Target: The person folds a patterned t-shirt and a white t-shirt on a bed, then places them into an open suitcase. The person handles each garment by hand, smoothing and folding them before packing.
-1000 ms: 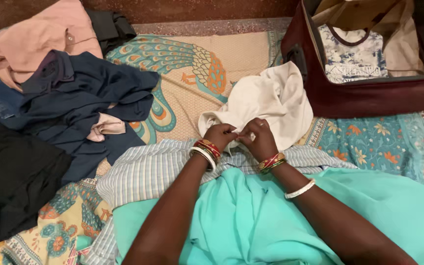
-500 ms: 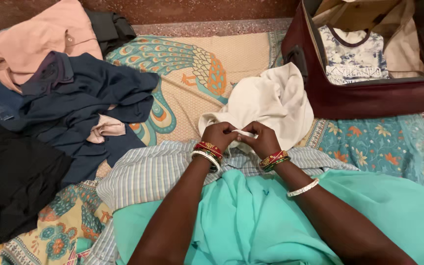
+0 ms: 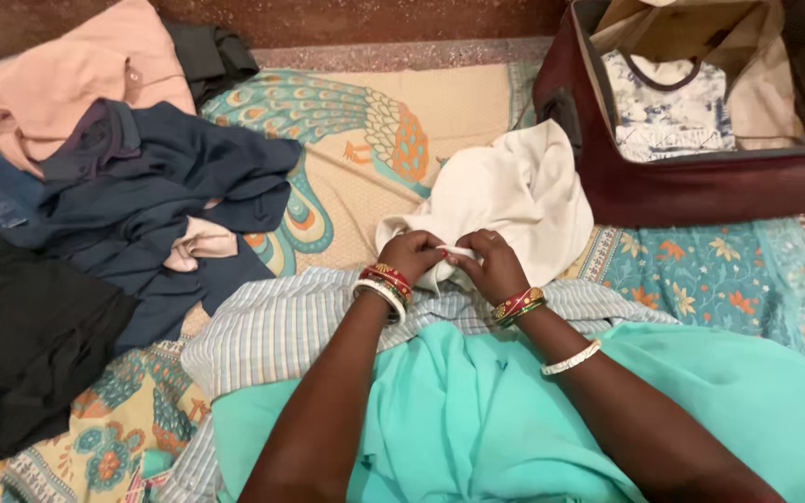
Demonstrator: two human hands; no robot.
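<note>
both hands meet at the near edge of a cream cloth [image 3: 500, 191]: the left hand [image 3: 410, 255] and the right hand [image 3: 488, 261] are each curled shut, pinching a small fold of it between fingertips, knuckles almost touching. bangles (red, gold and white) ring both wrists. just under the hands lies a striped blue-and-white shirt [image 3: 277, 326], and nearer the body a spread of turquoise fabric [image 3: 477, 419]. beyond and to the right of the hands stands an open maroon suitcase [image 3: 701, 186] with a blue-and-white printed top [image 3: 668, 107] inside. far left of the hands sits a heap of dark navy clothes [image 3: 170, 177], a pink garment [image 3: 67, 79] behind it, all on a peacock-print sheet [image 3: 356, 121].
</note>
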